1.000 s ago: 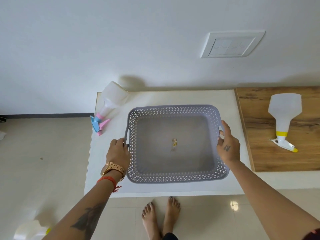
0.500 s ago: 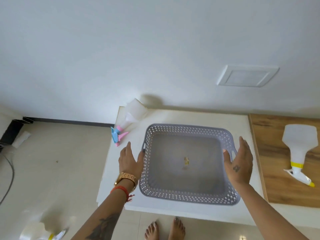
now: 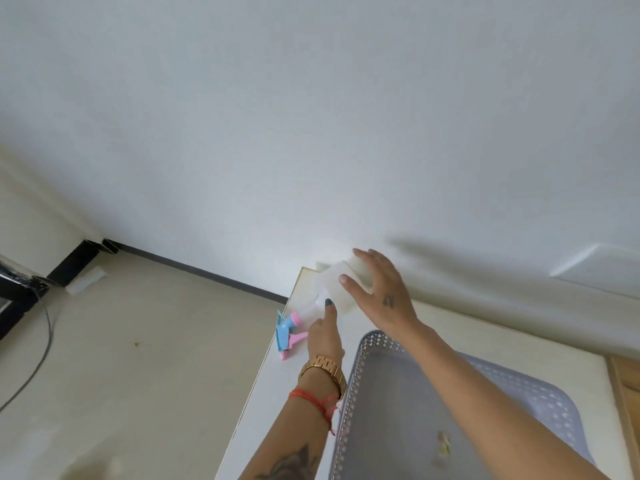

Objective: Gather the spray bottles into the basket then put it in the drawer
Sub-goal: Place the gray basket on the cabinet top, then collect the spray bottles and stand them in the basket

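Translucent spray bottle (image 3: 334, 289) lies neck toward me; I see right hand (image 3: 382, 296) spread over its base, left hand (image 3: 325, 332) open, fingertip at neck.

Basket (image 3: 349, 393) cut off below, spray bottle (image 3: 334, 289) half-hidden by hands
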